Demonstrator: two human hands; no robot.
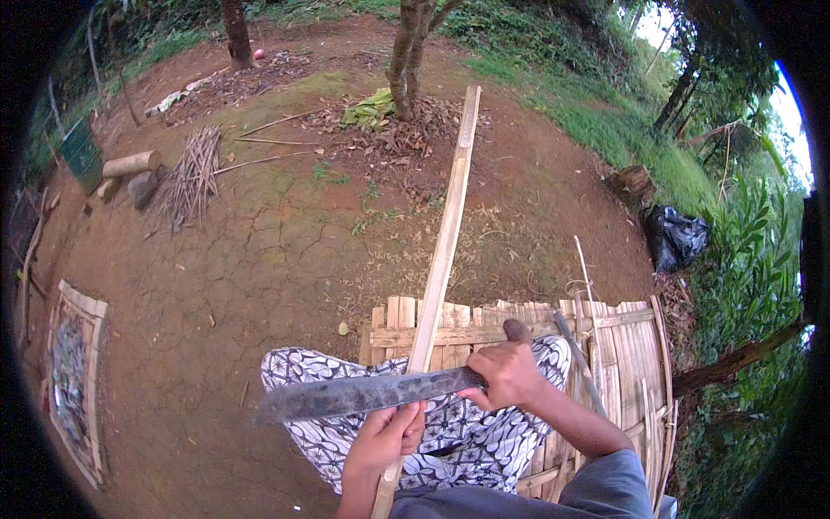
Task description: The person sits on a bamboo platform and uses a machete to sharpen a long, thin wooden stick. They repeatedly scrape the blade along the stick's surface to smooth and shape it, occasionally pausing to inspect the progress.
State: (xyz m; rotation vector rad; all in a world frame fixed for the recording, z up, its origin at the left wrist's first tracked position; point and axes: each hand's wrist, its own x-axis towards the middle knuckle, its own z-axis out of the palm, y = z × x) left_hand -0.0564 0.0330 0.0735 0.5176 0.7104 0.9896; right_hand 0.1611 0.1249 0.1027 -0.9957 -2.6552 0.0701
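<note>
A long, pale bamboo strip (443, 246) slanted across the left part of the slatted bamboo bench (635, 346), its far end reaching well past the bench's far edge and its near end running out of view at the person's body. It looked light for its length and stiff along the grain, though the far end would probably whip a little. The split edges were likely sharp enough to nick or splinter a finger, and the wood would part far more easily lengthwise than across. The near part, short of the blade, seemed the safer place to take hold.

The left hand (386, 437), over the bench's left side, had its grip closed round that near part, fingertips close under the blade. The right hand (501, 376), above the middle of the bench, had its grip wrapped round the handle of a dark machete (346, 398). The broad blade lay across the strip and pointed out beyond the bench's left side; it was probably the heavier piece. Patterned trousers (471, 441) covered the folded legs below.

Farther out, a stick bundle (194, 169) lay beyond and left of the bench, and a black plastic bag (676, 238) sat past its far right corner.
</note>
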